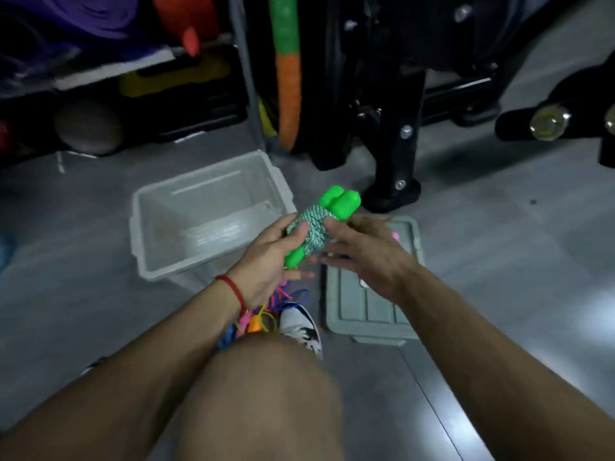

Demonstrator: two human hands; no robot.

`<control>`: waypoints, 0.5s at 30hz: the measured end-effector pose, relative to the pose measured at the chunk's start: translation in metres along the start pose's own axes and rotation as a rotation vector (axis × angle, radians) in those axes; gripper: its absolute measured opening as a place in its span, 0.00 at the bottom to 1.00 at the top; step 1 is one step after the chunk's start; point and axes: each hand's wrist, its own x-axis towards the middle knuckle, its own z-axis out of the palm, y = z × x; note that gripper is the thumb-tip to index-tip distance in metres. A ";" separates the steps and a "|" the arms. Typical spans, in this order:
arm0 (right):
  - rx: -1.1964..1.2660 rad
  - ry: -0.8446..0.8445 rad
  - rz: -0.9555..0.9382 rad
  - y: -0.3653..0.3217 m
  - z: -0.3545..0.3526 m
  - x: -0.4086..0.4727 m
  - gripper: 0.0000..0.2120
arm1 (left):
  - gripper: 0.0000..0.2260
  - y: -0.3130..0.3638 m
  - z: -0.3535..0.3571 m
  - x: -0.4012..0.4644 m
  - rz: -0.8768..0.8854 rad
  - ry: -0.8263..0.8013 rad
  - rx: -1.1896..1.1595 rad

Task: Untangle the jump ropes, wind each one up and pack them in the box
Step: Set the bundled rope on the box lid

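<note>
My left hand (266, 257) grips the wound green jump rope (312, 232) just right of the box (139, 234); right hand (362, 257), fingers relaxed, touches the coil. Risk: loose wraps unwinding if my grip slackens before packing.

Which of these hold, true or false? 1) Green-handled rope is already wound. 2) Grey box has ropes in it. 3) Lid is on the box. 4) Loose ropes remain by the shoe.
1) The green-handled jump rope, its green-white cord wrapped round both handles, is wound: true.
2) The translucent grey plastic box holds ropes: false, no rope shows inside it.
3) The grey plastic lid sits on the box: false, it lies on the floor to the right of the box.
4) Loose coloured ropes lie beside the white shoe: true.
5) Only the right hand grips the bundle: false, the left hand grips it.
</note>
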 end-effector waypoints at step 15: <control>0.204 0.877 0.306 0.173 -0.168 0.065 0.03 | 0.11 -0.091 0.008 0.127 -0.150 -0.046 0.635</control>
